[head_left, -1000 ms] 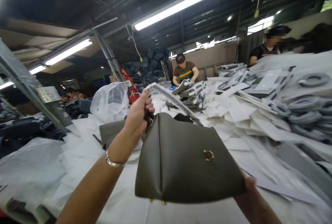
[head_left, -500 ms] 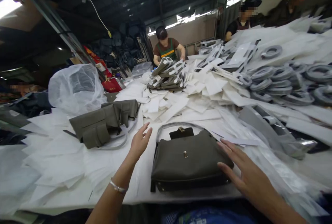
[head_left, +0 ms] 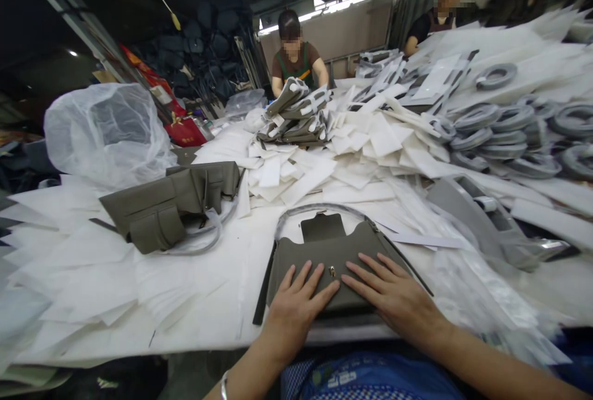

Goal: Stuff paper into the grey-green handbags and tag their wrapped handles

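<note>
A dark olive handbag lies on the white-covered table right in front of me. Its flap is folded back toward the far side, and a wrapped handle arches beyond it. A small metal clasp shows at the middle of the bag's face. My left hand rests on the bag left of the clasp, fingers spread. On the clasp's right, my right hand lies flat with its fingers apart. Both palms cover part of the bag's near side.
More olive bags lie at the left beside fanned white sheets and a clear plastic bag. Wrapped handle coils are heaped at the right, near a grey wrapped bag. A co-worker stands across the table behind stacked bag pieces.
Both hands have come inward and down onto the handbag's face; my left hand was off to its left. The bag now lies flatter, its flap spread out farther back.
</note>
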`<state>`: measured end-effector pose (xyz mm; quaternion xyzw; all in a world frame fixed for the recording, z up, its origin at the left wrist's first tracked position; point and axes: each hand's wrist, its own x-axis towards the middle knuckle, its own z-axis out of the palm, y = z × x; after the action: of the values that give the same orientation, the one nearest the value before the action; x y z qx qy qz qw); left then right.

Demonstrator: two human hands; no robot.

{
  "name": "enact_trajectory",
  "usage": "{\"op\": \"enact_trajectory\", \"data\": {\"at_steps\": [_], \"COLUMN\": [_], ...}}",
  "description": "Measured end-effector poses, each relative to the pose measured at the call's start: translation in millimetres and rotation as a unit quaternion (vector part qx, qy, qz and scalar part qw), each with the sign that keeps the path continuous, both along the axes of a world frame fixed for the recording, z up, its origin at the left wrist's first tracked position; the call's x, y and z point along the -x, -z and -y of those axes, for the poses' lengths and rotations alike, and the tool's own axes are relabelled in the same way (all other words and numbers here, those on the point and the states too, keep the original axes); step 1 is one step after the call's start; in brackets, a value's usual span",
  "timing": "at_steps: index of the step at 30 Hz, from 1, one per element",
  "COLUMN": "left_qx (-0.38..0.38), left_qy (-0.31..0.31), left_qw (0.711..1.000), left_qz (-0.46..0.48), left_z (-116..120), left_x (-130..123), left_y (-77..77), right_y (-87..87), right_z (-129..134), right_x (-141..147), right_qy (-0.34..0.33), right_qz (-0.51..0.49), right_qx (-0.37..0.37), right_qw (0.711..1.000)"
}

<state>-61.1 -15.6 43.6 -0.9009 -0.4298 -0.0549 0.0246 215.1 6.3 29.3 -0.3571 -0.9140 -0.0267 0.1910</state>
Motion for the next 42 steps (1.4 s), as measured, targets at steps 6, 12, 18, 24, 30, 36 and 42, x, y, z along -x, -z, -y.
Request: {"op": "enact_trajectory", "data": {"at_steps": [6,12,18,24,30,36,42], "left_qx": [0.046,0.026,-0.035,-0.125,-0.215,-0.212,-0.232], "left_qy": [-0.002,-0.015,-0.036,-0.041,-0.054,-0.082,-0.095], "left_qw": [0.997,0.995,0.994,0.986,0.969,0.97,0.967], "left_qz": [0.058,0.091,0.092,0.106,0.111,0.088,0.052], "left_z": [21.4,19.2,17.9,13.6,9.4,13.9,17.0], "left_x": [-2.5,-22.8,-27.1,-28.5,-29.9,-34.1,-28.4], "left_y": [17.7,26.9,40.1,55.1,67.6,71.6,50.8], "right_y": [14.5,-20.3,-53.5,-50.2,-46.8,-53.6,-30.4], "right_z": [20.2,-10.0,-98.3,-199.3,-253.3,-205.3,-125.6], "right_x": [-7.8,3.1,31.5,70.4,112.5,186.2,300.1], "right_qy": [-0.013,-0.009,-0.002,0.035,0.054,-0.094,-0.343], "right_qz": [0.021,-0.032,-0.112,-0.05,0.016,0.026,0.037], "right_qx": [0.047,0.175,0.144,0.07,0.049,0.077,0.133], "right_qw": [0.999,0.984,0.983,0.996,0.997,0.992,0.929]}}
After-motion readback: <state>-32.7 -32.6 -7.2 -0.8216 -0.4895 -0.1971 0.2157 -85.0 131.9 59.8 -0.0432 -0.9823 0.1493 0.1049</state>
